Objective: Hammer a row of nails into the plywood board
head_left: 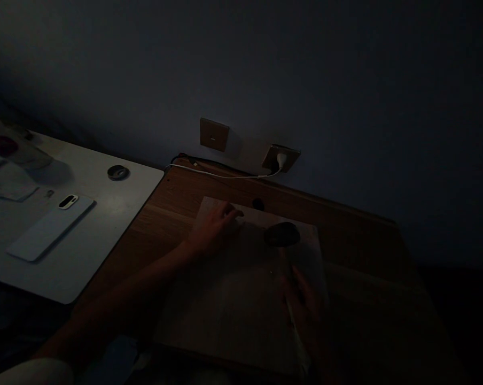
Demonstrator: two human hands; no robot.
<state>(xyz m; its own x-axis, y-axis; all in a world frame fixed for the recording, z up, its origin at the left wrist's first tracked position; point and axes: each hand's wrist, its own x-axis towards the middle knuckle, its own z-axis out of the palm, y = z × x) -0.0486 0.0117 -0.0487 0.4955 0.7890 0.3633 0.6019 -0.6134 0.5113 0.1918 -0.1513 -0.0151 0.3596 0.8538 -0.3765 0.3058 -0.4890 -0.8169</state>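
Our right hand (pixel 305 307) has its fingers wrapped round a dark-headed tool (pixel 281 235) over the board (pixel 233 299)'s right side; in this gloom, a loose grip could let it twist. Our left hand (pixel 212 229) curls at the far-left corner; we cannot tell if it grips, and light pressure could let the board slide. The worktop (pixel 369 246) extends right, offering sideways room; a white cable (pixel 225 177) lines its far edge.

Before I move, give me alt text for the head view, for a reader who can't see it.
The right hand grips a dark-headed tool over a pale board on a wooden table, in dim light; the left hand is near the board's far left corner. A phone and a ring sit on a white table to the left.
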